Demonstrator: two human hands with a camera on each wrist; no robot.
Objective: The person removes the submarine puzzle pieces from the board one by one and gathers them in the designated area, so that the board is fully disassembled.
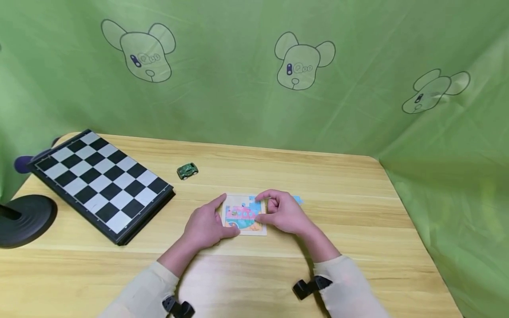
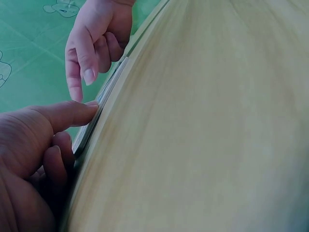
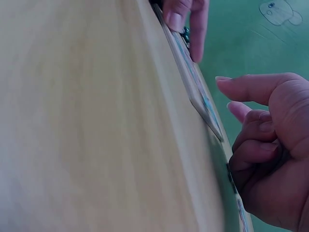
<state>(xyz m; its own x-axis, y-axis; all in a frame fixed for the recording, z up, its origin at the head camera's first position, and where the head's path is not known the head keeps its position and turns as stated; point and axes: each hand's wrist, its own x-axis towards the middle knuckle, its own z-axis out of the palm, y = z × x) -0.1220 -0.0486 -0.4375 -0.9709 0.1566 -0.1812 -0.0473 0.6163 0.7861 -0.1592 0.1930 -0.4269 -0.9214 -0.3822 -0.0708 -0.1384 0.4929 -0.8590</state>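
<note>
1. A small square jigsaw puzzle [image 1: 259,232] is laid flat on the wooden tabletop [image 1: 358,198]; a pale frame is seen around a picture of pink, light blue, teal and orange shapes.
2. Within the frame of the puzzle, the fitted pieces [image 1: 242,213] are gathered toward the lower and right parts, and pale base is exposed at the upper left.
3. The left side of the puzzle is spanned by the left hand [image 1: 205,224]: thumb and index finger are spread wide, with the thumb tip set on the near edge and the index finger at the far left corner.
4. The right edge of the puzzle is overhung by the right hand [image 1: 284,211]; its thumb and index finger are parted by a narrow gap, and the other fingers are curled in. Whether a piece is touched by them cannot be told.
5. Just right of the puzzle, a light blue piece [image 1: 298,200] is mostly hidden behind the right hand.
6. In both wrist views the puzzle is seen nearly edge-on, so its picture cannot be made out.
7. Beyond the puzzle and to its left, a green toy car [image 1: 187,171] is placed; farther left lies a black-and-white chessboard [image 1: 101,179].
8. Farthest left of the puzzle, a round black base [image 1: 29,225] is cut off by the head view's border.
</note>
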